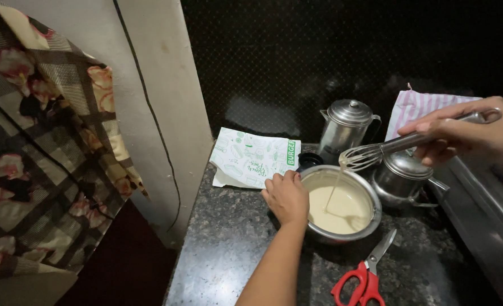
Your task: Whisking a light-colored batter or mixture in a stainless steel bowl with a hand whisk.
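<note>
We see our left hand [287, 197] in the middle of the frame. It is closed around the rim of a round metal bowl [370, 222] and holds it on the dark speckled tabletop [234, 249]. The bowl is full of pale, creamy batter [350, 212].

Our right hand [472, 136] is at the right side of the frame. It grips the handle of a metal whisk [370, 154] tight. The whisk is lifted up above the far rim of the bowl, with its wire end tilted down a little. A thin stream of batter runs from the wires down into the bowl.

Red-handled scissors [364, 275] lie on the tabletop just below the bowl, near the bottom of the frame. Their blades point up toward the bowl.

Behind the bowl stands a tall metal pot with a lid [345, 127]. A shorter, round metal pot with a lid [401, 178] sits just to the right of the bowl, under the whisk handle. A white paper bag with green drawings [254, 158] lies to the left of the bowl, close to our left hand. A pink striped cloth [418, 107] leans against the dark wall at the upper right.

At the left side of the frame hangs a checked cloth with flowers [42, 147].
</note>
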